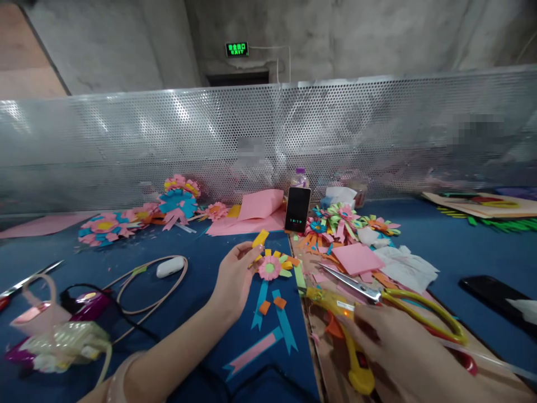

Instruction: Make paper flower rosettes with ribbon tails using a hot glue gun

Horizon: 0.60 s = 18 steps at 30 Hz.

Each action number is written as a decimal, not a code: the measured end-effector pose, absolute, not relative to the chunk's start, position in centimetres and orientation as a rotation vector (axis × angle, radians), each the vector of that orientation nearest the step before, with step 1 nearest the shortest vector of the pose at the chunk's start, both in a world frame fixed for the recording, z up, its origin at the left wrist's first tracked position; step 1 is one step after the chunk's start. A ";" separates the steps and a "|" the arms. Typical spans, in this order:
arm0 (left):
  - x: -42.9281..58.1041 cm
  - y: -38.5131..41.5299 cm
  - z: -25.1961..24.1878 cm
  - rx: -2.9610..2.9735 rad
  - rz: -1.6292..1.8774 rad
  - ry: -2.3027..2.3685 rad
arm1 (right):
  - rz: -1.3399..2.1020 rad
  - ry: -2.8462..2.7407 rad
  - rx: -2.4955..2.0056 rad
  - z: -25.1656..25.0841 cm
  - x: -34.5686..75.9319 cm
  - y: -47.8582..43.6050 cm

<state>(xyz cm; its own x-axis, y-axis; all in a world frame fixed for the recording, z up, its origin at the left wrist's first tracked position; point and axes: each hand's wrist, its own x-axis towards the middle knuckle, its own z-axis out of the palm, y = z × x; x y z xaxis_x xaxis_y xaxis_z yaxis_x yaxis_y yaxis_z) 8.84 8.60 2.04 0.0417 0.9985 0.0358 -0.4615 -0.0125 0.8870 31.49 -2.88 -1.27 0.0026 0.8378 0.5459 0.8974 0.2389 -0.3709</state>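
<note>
My left hand (237,274) pinches a yellow paper strip (260,238) between thumb and fingers. Just beside these fingertips is a paper flower (269,268) with a pink and green centre and yellow, orange and green loops around it. My right hand (394,336) is closed on a yellow hot glue gun (335,304), its nozzle pointing left towards the flower and a small orange light glowing on its side. Below the flower lie blue ribbon-cut paper strips (287,330), one topped with pink, and small orange paper pieces (264,307).
Yellow-handled scissors (356,284) lie beside the glue gun. Finished paper flowers (104,226) line the back left; more are heaped back right. A phone (298,210) stands upright before a perforated metal screen (210,134). Cables and a power strip (67,341) occupy the left.
</note>
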 end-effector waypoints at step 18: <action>10.2 4.2 2.4 0.943 0.921 0.567 | -0.461 -1.811 -1.258 1.0 24.3 -0.6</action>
